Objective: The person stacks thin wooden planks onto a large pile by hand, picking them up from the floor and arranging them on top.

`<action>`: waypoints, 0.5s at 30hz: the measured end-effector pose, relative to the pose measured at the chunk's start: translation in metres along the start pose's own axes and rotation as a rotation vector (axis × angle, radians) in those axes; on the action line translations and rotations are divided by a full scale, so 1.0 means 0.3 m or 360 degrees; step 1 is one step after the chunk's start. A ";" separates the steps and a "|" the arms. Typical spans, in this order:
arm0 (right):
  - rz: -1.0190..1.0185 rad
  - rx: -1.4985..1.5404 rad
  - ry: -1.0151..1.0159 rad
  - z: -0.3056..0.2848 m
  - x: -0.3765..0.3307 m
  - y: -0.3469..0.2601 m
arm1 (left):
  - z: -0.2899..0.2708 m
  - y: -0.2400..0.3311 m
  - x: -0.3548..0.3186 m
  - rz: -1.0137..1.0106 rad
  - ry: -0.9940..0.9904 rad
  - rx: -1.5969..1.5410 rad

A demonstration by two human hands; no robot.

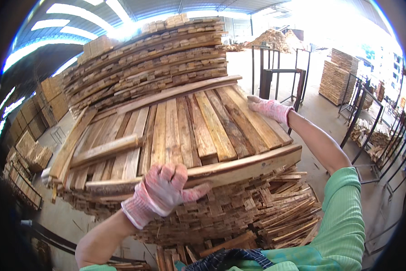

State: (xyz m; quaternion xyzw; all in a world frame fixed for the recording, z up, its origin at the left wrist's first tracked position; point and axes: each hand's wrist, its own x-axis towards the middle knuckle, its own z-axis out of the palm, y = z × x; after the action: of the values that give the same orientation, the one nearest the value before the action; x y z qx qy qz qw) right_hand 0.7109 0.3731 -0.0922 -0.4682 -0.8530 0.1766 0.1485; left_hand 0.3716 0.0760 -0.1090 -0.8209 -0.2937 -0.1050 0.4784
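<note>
Planks lie side by side as the top layer of a wood stack in front of me. My left hand, in a pink-and-white knit glove, is closed over the long front board. Its fingers curl over the top edge and its thumb lies along the near face. Reaching forward, my gloved right hand is at the far right edge of the layer. Its fingers are together on the outermost plank; their undersides are hidden. A loose short board rests across the planks on the left.
A taller wood stack rises just behind. Dark metal frames stand at the right, with another plank stack beyond. Loose offcuts lie heaped at the near right. A dark metal bar crosses the lower left.
</note>
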 end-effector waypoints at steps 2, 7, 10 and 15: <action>0.0021 0.0270 0.0007 0.009 0.027 -0.007 | -0.013 0.000 0.009 0.0009 0.0035 0.0053; -0.0319 0.1273 0.0672 -0.041 -0.021 0.168 | -0.076 -0.046 0.104 0.0016 -0.0088 -0.0223; -0.0181 0.2099 0.0374 -0.044 -0.138 0.018 | -0.108 -0.118 0.097 -0.0098 -0.0216 -0.0381; -0.0364 0.1911 0.0288 -0.007 -0.305 0.023 | -0.008 -0.222 0.168 -0.0392 -0.0644 -0.1169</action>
State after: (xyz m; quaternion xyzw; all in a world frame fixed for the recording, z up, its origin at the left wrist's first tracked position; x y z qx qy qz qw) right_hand 0.7644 0.2989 -0.1014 -0.2215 -0.6336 0.5684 0.4758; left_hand 0.3736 0.1177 -0.0366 -0.8995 -0.4203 -0.0958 0.0714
